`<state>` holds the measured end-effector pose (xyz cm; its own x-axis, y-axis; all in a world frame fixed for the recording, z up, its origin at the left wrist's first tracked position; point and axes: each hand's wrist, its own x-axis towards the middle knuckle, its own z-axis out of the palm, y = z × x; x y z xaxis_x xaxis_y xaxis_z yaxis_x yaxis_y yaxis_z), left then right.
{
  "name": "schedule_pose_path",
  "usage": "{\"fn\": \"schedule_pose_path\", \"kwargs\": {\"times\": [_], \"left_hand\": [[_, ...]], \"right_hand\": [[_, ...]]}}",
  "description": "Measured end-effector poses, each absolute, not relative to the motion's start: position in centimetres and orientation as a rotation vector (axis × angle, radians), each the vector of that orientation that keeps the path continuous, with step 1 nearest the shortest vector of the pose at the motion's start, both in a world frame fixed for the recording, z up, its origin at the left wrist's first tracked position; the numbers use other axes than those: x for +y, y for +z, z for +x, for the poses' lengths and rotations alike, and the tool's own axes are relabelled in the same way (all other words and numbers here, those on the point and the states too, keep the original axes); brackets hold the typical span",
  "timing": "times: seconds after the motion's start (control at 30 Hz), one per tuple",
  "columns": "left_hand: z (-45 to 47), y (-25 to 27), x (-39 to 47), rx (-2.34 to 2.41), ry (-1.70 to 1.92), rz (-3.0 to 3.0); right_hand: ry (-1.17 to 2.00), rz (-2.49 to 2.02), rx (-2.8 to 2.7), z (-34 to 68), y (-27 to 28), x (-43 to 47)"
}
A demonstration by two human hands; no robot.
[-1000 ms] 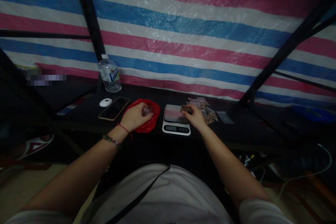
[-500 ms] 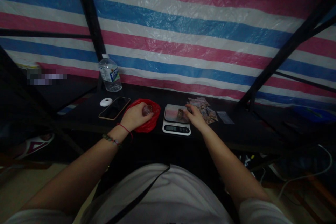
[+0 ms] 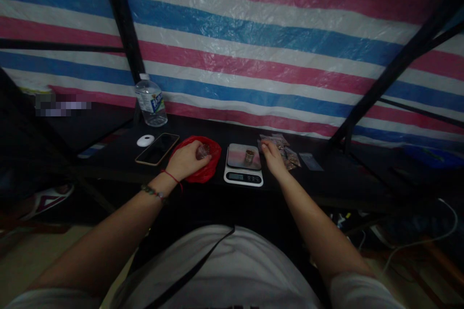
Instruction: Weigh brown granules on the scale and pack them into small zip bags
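Observation:
My left hand (image 3: 186, 160) is closed on a small clear plastic cup (image 3: 203, 151), held over the open red plastic bag (image 3: 213, 166). What the cup holds is too dim to make out. A small container with brownish contents (image 3: 250, 155) stands upright on the plate of the white digital kitchen scale (image 3: 242, 177). Just right of the scale is my right hand (image 3: 273, 158), apart from the container, its fingers slightly bent and nothing visible in them. Several small clear bags with brownish contents (image 3: 291, 157) lie beside and behind that hand.
A flat clear bag (image 3: 311, 161) lies farther right. Left of the red bag are a phone (image 3: 157, 149), a white round object (image 3: 145, 141) and a large water bottle (image 3: 152, 104). Dark metal posts (image 3: 123, 14) frame the black shelf (image 3: 203, 128), with striped sheeting (image 3: 232, 48) behind.
My right hand has moved right, off the container and the scale's plate, toward the small bags. The container stays on the scale. My left hand has kept its place with the cup.

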<state>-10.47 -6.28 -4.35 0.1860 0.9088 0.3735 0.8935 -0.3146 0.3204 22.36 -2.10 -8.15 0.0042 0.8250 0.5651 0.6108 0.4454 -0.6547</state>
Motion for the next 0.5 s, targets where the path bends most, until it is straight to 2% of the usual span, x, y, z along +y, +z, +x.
{"fn": "schedule_pose_path", "kwargs": {"times": [0.5], "left_hand": [[-10.61,-3.82,-6.08,1.846,1.157,2.451]], "right_hand": [[0.253,-1.287,-1.699,22.56,-9.27,-1.46]]}}
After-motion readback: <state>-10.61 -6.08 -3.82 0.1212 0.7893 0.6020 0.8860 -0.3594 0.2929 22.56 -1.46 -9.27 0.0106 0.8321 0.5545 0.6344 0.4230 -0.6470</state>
